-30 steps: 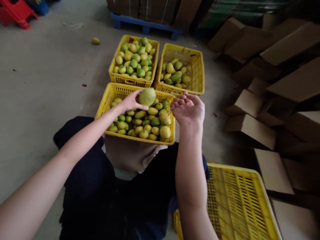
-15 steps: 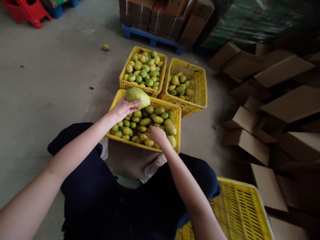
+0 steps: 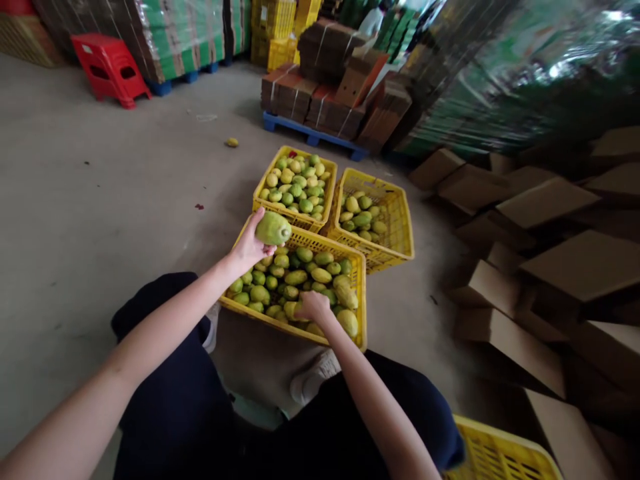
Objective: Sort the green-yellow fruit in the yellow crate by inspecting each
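My left hand (image 3: 249,247) is closed round a large, oval green-yellow fruit (image 3: 273,229), held above the left rim of the nearest yellow crate (image 3: 295,333). The fruit's stem end faces right. Inside that crate lie many green and yellow lemon-shaped fruits (image 3: 296,277), with bigger, bumpy ones at its right side. My right hand (image 3: 315,306) reaches into the front of the crate, its fingers bent round a smaller yellow fruit (image 3: 291,311). The fingertips there are partly hidden.
Behind stand a full yellow crate (image 3: 259,200) and a part-filled one (image 3: 400,230). Open cardboard boxes (image 3: 565,267) crowd the right. One loose fruit (image 3: 231,142) lies on the floor. Further back are a red stool (image 3: 107,63) and a blue pallet (image 3: 313,137) of flattened cartons.
The view has tilted up, showing more of the background. The left hand's fruit has turned so its end shows, with the fingers now beneath it. The right hand has closed round a yellow fruit.
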Motion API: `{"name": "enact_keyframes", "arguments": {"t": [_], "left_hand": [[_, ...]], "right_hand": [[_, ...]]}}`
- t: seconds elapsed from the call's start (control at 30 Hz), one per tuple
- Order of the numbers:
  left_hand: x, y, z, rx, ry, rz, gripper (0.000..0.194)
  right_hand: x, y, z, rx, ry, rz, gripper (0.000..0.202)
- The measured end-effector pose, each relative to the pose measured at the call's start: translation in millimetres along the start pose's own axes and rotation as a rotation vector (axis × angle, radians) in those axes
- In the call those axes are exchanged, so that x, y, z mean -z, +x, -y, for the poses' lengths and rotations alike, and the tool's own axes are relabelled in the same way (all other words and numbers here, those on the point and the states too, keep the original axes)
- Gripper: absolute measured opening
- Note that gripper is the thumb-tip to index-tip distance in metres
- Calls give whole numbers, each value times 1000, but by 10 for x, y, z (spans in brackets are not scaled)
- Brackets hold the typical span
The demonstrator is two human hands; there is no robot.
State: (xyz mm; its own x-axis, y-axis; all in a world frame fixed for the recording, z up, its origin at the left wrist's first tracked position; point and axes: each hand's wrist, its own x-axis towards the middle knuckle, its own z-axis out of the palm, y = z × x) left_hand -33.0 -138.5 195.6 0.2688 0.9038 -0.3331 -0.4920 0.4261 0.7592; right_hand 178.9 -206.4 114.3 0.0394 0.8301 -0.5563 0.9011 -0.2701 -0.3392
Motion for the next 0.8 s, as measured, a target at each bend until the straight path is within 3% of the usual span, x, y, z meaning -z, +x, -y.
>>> {"name": "enact_keyframes", "arguments": {"t": [0.1, 0.17, 0.27, 0.33, 0.57, 0.73, 0.8], "left_hand": [[-45, -29, -45, 82, -142, -37, 66], [-99, -78, -49, 107, -257, -59, 59], [-207, -160, -2, 144, -412, -106, 37], [-284, -193, 57, 115, -458, -112, 24], [-455, -163, 277, -65, -386, 127, 52], [-514, -146, 351, -161, -198, 379, 60], [-519, -140, 355, -187, -124, 413, 63]], "right_hand": [[404, -165, 97, 167, 201, -131, 41], [609, -311, 126, 307, 471, -230, 47], [738, -478, 162, 533, 1098, -417, 53], [739, -511, 191, 608, 1304, -503, 60], [694, -436, 265, 707, 1217, -767, 62], [714, -517, 241, 831, 1082, -860, 60], [725, -540, 207, 865, 1072, -892, 61]]}}
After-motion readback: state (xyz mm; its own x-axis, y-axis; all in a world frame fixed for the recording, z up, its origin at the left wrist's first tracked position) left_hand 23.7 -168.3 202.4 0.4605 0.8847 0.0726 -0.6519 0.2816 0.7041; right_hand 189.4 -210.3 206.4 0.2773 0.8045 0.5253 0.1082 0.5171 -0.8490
